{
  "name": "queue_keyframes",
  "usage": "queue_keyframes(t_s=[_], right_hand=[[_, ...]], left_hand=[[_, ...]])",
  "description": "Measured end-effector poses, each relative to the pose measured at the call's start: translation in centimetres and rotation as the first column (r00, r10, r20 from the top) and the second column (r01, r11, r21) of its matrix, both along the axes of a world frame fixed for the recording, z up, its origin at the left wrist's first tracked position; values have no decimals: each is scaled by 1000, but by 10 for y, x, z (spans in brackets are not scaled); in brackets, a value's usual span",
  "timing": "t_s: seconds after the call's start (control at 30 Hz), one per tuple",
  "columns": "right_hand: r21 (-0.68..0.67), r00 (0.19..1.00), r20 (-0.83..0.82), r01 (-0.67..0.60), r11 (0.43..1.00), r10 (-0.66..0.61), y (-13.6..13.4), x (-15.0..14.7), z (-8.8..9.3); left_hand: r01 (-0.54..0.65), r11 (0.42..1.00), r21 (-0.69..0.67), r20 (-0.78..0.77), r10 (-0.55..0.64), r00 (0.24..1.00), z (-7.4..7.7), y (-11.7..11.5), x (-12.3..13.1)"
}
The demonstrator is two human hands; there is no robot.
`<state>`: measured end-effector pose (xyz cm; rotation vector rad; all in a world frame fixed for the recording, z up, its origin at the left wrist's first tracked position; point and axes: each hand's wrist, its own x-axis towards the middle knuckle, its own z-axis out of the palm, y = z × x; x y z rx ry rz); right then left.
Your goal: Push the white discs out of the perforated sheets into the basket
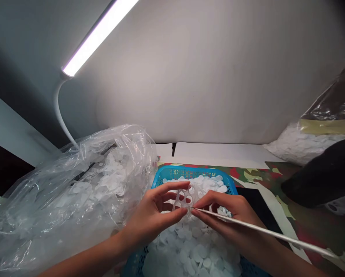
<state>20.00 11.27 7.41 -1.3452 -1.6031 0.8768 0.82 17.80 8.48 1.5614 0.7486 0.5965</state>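
Note:
My left hand [153,209] pinches the edge of a small translucent plastic sheet [189,191] punched with round holes, fingers behind it and thumb in front. Gripped in my right hand [237,213] is a long, thin white stick tool [276,233] with a fine tip, which meets the sheet close to my left thumb. Whether the right fingers also touch the sheet, I cannot tell. Both hands are over a blue plastic basket [195,169] heaped with small white discs [200,252].
A large clear plastic bag [74,215] of white pieces lies at left, below a lit lamp [100,36]. On the right are a black object [319,173] and another bag of white pieces [296,144]. A camouflage-patterned cover [299,215] lies on the table.

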Motion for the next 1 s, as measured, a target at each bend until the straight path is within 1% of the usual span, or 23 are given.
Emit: queue_keyframes(t_s=[0.23,0.4,0.5,0.6,0.67,0.73,0.83,1.0], right_hand=[[-37,999,13,-41,999,41,0,1,-6],[-54,995,11,-95,994,96,1,0,-4],[-46,987,-36,-161,986,159,0,0,-2],[-57,976,-90,-203,978,197,-1,0,0],[-77,977,-87,-199,977,193,-1,1,0],[-88,983,-58,-180,980,175,-2,1,2],[-66,990,-16,-138,988,137,-3,1,3],[-25,991,-57,-121,992,119,-3,1,1]], left_hand=[[54,998,41,-6,-54,999,1,-1,1],[82,977,195,-28,-78,997,1,-5,2],[108,950,294,-59,-95,994,-2,-7,1],[150,927,345,-60,-138,989,-4,-8,0],[151,923,355,-59,-139,988,-4,-8,0],[127,924,361,-68,-110,992,-3,-8,-1],[106,924,368,-75,-84,994,-1,-9,-1],[115,917,381,-80,-91,993,1,-8,-1]])
